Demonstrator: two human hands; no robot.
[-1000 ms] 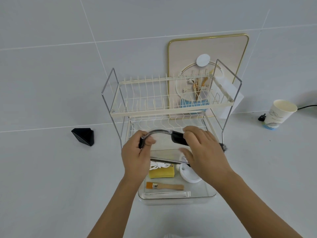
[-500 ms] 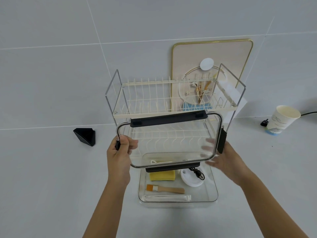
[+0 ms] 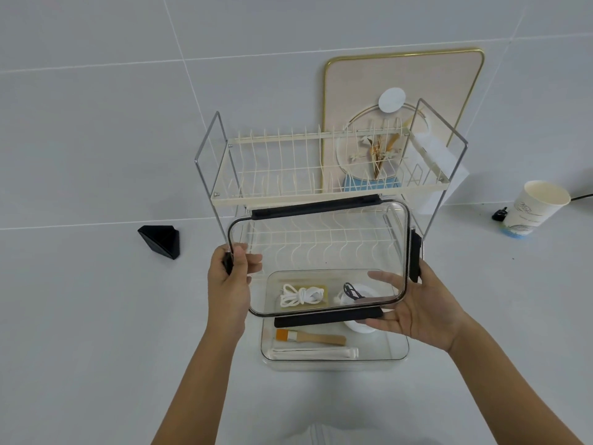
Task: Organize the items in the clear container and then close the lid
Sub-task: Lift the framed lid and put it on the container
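Two hands up: your left hand (image 3: pixel 229 284) grips the lid (image 3: pixel 321 252) rim, your right hand (image 3: pixel 420 309) props it flat-fingered above the container (image 3: pixel 398 351).

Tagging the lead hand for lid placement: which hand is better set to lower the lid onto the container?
Likely left. The left hand grips the clear lid at its left rim with curled fingers; the right hand only props its right near corner with straight fingers. The clear container lies below.

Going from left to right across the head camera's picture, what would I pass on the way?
You'd pass the black wedge → left hand → clear lid → right hand → paper cup.
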